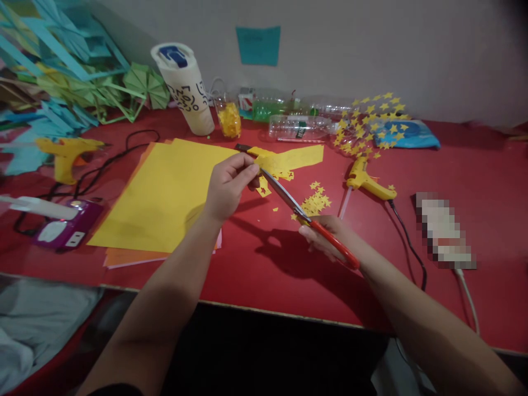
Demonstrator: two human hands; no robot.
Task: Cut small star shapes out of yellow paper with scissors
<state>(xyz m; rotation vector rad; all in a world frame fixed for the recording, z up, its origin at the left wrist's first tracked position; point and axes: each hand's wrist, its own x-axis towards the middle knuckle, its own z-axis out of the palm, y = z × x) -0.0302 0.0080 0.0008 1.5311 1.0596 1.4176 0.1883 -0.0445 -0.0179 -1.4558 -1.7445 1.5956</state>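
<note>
My left hand (pixel 231 184) is closed in a pinch on a strip of yellow paper (pixel 303 158), which sticks out to the right beyond the fingers. In my right hand (pixel 325 236) is a pair of scissors (pixel 284 193) with red handles. Their blade tips reach up to the fingertips of my left hand, at the paper's edge; whether the blades are apart there I cannot tell. Below the strip lie yellow paper scraps (pixel 264 190) with cut-out holes. A small pile of yellow paper stars (pixel 317 201) rests beyond my right hand.
Yellow sheets (pixel 165 187) over orange ones lie at left. Glue guns (pixel 367 181) (pixel 68 157) and their cords are on both sides. A tumbler (pixel 185 91), a jar of yellow pieces (pixel 229 118) and plastic bottles (pixel 299 127) stand or lie along the wall. A blurred-out device (pixel 445 231) is at right.
</note>
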